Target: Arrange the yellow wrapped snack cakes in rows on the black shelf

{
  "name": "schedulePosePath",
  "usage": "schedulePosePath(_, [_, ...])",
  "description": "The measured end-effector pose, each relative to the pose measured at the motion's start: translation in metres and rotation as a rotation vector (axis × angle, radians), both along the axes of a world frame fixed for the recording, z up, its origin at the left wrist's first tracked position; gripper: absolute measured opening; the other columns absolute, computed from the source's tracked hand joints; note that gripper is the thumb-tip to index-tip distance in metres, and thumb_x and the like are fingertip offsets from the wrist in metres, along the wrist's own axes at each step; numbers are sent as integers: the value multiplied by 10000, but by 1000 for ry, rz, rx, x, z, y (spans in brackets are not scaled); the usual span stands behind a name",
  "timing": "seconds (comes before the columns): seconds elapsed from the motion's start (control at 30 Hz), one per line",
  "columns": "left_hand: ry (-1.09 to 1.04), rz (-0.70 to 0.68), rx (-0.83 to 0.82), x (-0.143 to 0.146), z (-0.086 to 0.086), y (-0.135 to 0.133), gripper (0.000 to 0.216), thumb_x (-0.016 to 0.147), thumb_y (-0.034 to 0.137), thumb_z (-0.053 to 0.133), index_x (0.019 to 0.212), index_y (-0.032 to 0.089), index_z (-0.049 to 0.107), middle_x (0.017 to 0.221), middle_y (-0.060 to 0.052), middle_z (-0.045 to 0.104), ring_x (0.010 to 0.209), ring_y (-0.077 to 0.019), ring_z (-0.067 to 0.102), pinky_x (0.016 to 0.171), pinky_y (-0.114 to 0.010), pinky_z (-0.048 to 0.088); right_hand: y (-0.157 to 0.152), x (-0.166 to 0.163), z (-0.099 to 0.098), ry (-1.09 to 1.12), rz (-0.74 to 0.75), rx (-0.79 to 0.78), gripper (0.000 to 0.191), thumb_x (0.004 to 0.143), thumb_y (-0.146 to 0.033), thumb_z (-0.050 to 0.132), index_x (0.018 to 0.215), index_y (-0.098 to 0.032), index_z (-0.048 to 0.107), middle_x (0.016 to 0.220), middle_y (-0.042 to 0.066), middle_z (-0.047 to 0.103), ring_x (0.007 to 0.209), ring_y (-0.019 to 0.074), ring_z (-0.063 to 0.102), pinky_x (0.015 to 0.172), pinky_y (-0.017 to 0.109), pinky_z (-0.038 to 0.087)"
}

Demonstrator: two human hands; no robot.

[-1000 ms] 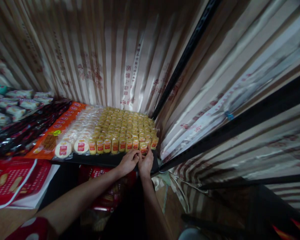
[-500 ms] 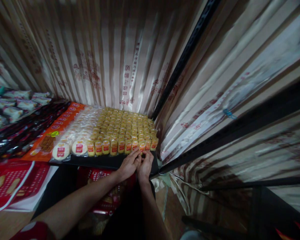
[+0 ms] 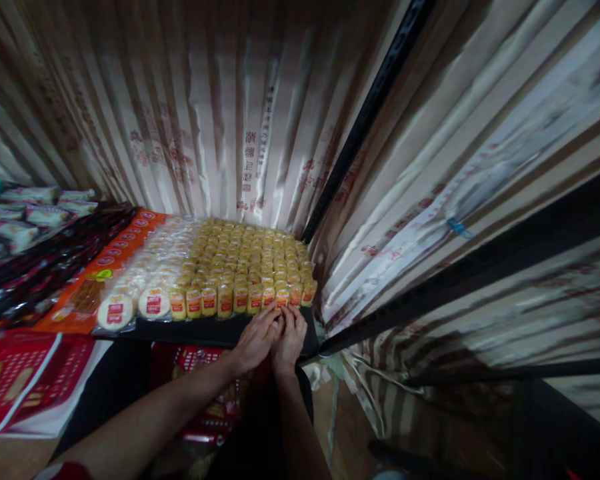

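Rows of small yellow cake packets (image 3: 245,255) with red labels stand close together on a black shelf (image 3: 200,331). My left hand (image 3: 259,338) and my right hand (image 3: 288,340) meet at the front row, near its right end. Their fingers are bent and drawn together, with the fingertips at the lower edge of one cake packet (image 3: 282,295). The thumbs and the undersides of the fingers are hidden. Left of the cakes lie rows of clear packs of round white wafers (image 3: 153,302).
An orange snack bag (image 3: 83,293), dark shiny packets (image 3: 45,267) and white packets (image 3: 45,215) continue leftward. Red packages (image 3: 17,380) are below on the left. A pleated curtain (image 3: 220,133) hangs behind, and a black metal post (image 3: 367,127) rises at the shelf's right corner.
The view has shifted slightly. My hands stay together at the same part of the front row, with the fingertips a little lower against the packet. The rows look unchanged.
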State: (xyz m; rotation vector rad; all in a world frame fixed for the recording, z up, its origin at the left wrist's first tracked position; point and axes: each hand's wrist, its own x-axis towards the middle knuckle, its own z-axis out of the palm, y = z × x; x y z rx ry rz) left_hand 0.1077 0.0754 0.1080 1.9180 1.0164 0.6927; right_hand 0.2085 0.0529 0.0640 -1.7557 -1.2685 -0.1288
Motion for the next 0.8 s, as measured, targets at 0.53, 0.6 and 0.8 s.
schedulePosePath(0.53, [11, 29, 41, 11, 5, -4, 453, 947, 365, 258, 1254, 157, 519, 1402, -85, 442, 1319, -167, 360, 1125, -365, 272, -1, 0, 8, 258, -40, -65, 397, 836, -218, 360, 1193, -167, 526, 1218, 143, 484, 1138, 229, 470, 932, 399, 417])
schedulePosePath(0.6, [14, 29, 42, 12, 4, -4, 467, 948, 373, 254, 1255, 137, 515, 1403, -100, 438, 1316, -177, 365, 1122, -373, 278, 1, 2, 9, 248, -42, -57, 441, 834, -206, 351, 1255, -155, 474, 1279, 160, 450, 1198, 241, 428, 973, 433, 383])
schedulePosePath(0.8, [12, 9, 73, 13, -8, -3, 477, 952, 349, 231, 1278, 108, 484, 1414, -122, 415, 1329, -175, 344, 1127, -374, 264, 10, 15, 8, 120, 1, -119, 473, 828, -169, 323, 1269, -132, 488, 1285, 166, 483, 1233, 249, 393, 997, 463, 358])
